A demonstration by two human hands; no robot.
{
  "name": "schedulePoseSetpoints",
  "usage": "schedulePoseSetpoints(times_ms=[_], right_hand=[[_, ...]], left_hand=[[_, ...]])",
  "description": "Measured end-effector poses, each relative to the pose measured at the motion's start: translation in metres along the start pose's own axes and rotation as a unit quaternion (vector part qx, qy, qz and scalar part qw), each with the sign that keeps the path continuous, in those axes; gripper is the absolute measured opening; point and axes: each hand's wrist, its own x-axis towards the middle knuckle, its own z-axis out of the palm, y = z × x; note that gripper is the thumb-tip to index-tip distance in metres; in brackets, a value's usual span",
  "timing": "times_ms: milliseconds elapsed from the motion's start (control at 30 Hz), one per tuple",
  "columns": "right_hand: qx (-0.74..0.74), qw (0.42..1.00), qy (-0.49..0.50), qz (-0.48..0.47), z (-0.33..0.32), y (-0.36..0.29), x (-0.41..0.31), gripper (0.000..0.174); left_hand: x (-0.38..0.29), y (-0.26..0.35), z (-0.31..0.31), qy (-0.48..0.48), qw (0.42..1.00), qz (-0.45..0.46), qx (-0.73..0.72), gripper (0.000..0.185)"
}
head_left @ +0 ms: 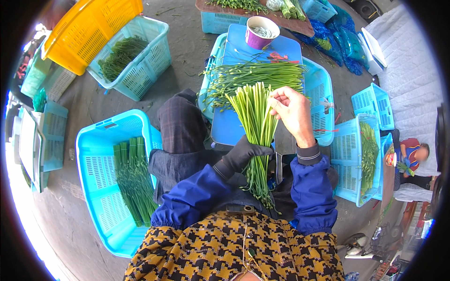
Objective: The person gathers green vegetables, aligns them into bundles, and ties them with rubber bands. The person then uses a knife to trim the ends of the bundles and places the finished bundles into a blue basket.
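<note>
My left hand (242, 154), in a dark glove, is closed around a bunch of green flowering chive stems (258, 123). The pale cut ends point up and away from me, and the budded tips hang down near my lap. My bare right hand (288, 107) touches the cut ends at the right side of the bunch, thumb and fingers bent together at a stem. Beyond the bunch, a layer of loose chive stems (256, 77) lies across a blue board (223, 130). A purple and white paper tub (258, 38) of pale bands stands at the board's far end, near red ties (277, 57).
At my left, a turquoise crate (88, 168) holds tied bundles of chives (135, 182). Another crate (151, 59) with greens stands farther off beside a yellow crate (95, 28). Crates (346, 158) stand at right, with a person (411, 156) beyond them holding greens.
</note>
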Motion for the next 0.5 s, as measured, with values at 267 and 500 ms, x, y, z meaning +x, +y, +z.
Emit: schedulePoseSetpoints(times_ms=[267, 500], right_hand=[[0.148, 0.988, 0.037, -0.011, -0.006, 0.002, -0.007, 0.019], [0.284, 0.953, 0.1, 0.043, -0.042, 0.051, -0.036, 0.018]], left_hand=[[0.002, -0.011, -0.007, -0.022, 0.998, 0.041, 0.049, 0.031], [-0.001, 0.012, 0.006, -0.038, 0.996, -0.016, -0.075, 0.025]])
